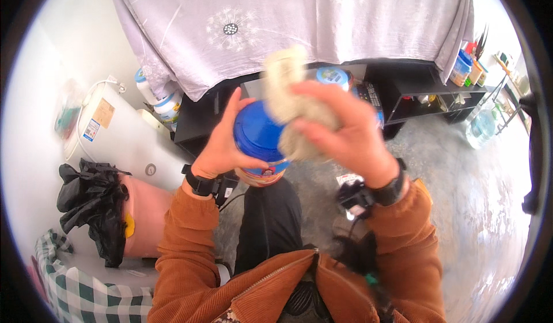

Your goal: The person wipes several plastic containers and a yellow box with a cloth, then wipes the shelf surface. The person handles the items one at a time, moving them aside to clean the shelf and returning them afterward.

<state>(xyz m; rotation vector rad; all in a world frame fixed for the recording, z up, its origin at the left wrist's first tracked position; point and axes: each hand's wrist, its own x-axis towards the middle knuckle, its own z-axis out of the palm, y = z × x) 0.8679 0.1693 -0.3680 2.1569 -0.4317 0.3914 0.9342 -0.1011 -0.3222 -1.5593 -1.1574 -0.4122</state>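
Note:
My left hand is wrapped round a plastic jar with a blue lid, holding it up in front of me. The jar leans, with its lid toward the upper side and its coloured label showing below. Closed on a bunched cream cloth, my right hand is at the lid's right side. The cloth is blurred, and part of it hangs over the lid's edge; whether it presses on the lid I cannot tell.
A black low cabinet stands ahead under a grey-lilac cloth, with several jars along it. At left are a pink bin with a black bag and a white appliance. A clear water bottle stands at right.

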